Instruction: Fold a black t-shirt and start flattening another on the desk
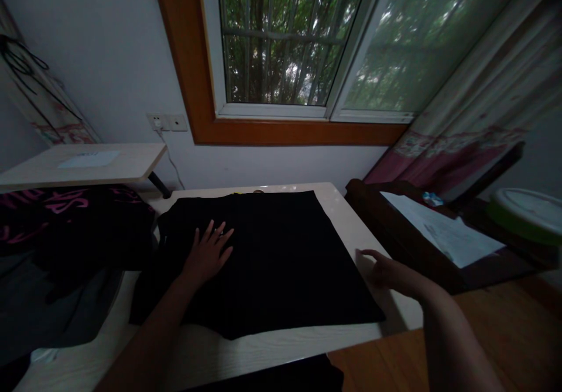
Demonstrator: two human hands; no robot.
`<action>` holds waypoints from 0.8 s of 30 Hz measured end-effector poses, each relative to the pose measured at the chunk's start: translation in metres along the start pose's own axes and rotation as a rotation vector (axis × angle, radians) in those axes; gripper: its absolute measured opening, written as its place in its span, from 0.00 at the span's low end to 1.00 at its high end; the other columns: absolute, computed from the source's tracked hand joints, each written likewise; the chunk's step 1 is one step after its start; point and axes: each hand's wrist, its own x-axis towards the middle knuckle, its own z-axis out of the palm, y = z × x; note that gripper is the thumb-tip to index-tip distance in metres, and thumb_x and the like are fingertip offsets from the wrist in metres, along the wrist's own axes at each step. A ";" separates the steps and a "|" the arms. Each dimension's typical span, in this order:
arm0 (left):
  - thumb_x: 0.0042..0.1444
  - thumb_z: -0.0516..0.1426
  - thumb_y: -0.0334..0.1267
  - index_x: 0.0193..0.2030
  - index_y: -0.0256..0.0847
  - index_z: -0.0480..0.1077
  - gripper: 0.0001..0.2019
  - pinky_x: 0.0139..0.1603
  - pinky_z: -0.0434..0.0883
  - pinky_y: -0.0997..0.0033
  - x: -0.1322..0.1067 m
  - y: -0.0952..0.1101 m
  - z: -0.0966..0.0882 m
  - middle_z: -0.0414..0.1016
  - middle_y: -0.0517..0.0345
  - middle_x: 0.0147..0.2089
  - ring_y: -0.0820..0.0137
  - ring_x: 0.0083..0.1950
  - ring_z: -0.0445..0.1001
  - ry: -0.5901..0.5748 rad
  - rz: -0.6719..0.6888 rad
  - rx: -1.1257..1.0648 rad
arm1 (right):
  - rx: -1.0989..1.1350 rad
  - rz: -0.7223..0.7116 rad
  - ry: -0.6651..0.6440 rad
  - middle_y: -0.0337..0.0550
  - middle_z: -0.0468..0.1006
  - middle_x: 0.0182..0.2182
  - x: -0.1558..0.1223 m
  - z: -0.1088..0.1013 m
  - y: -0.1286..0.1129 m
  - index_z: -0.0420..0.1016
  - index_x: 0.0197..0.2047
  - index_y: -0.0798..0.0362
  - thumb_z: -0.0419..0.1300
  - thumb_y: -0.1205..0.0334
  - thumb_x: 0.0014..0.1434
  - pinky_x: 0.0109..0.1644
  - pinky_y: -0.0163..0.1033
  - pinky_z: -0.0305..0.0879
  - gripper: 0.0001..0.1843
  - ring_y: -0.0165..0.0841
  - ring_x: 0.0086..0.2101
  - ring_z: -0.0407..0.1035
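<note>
Left hand [206, 255] flat, fingers spread on black cloth [272, 263]; right hand [389, 272] open, empty at counter [351, 228] edge; overhang may slide off.

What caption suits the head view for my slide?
Left hand flat on a black garment spread over a pale table; right hand open at the garment's right edge.

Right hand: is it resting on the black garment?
No, the right hand hovers beside the black garment over the table; only the left hand lies flat on the cloth.
</note>
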 end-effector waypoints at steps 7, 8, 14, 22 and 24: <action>0.70 0.47 0.50 0.74 0.57 0.55 0.27 0.72 0.46 0.28 -0.001 0.000 0.000 0.49 0.58 0.78 0.50 0.78 0.44 -0.006 0.011 0.009 | -0.315 -0.496 0.484 0.57 0.73 0.57 0.016 0.052 -0.100 0.72 0.62 0.54 0.51 0.55 0.68 0.64 0.52 0.64 0.24 0.46 0.56 0.70; 0.70 0.47 0.49 0.74 0.56 0.55 0.27 0.72 0.46 0.28 -0.001 0.000 0.000 0.49 0.57 0.78 0.50 0.78 0.44 -0.004 0.016 0.010 | -0.323 -0.544 0.531 0.56 0.70 0.61 0.015 0.068 -0.118 0.72 0.63 0.53 0.51 0.54 0.68 0.67 0.55 0.60 0.25 0.48 0.61 0.65; 0.68 0.50 0.49 0.75 0.51 0.54 0.30 0.72 0.48 0.30 -0.001 0.002 -0.001 0.40 0.51 0.80 0.50 0.80 0.37 0.088 -0.027 0.004 | -0.347 -0.801 0.410 0.46 0.50 0.74 0.013 0.171 -0.204 0.55 0.75 0.47 0.47 0.43 0.71 0.71 0.63 0.52 0.34 0.51 0.72 0.43; 0.70 0.46 0.48 0.75 0.47 0.54 0.28 0.72 0.50 0.30 -0.012 -0.013 -0.001 0.42 0.51 0.80 0.51 0.79 0.39 0.103 -0.132 0.012 | -0.480 -0.786 0.379 0.47 0.48 0.74 0.046 0.182 -0.207 0.56 0.74 0.49 0.44 0.39 0.71 0.74 0.59 0.40 0.36 0.46 0.73 0.41; 0.70 0.45 0.50 0.75 0.47 0.53 0.29 0.72 0.50 0.31 -0.020 -0.021 0.002 0.44 0.51 0.79 0.51 0.79 0.41 0.081 -0.137 0.014 | -0.510 -0.725 0.407 0.48 0.48 0.74 0.059 0.165 -0.193 0.55 0.74 0.49 0.43 0.39 0.72 0.74 0.58 0.40 0.36 0.44 0.73 0.42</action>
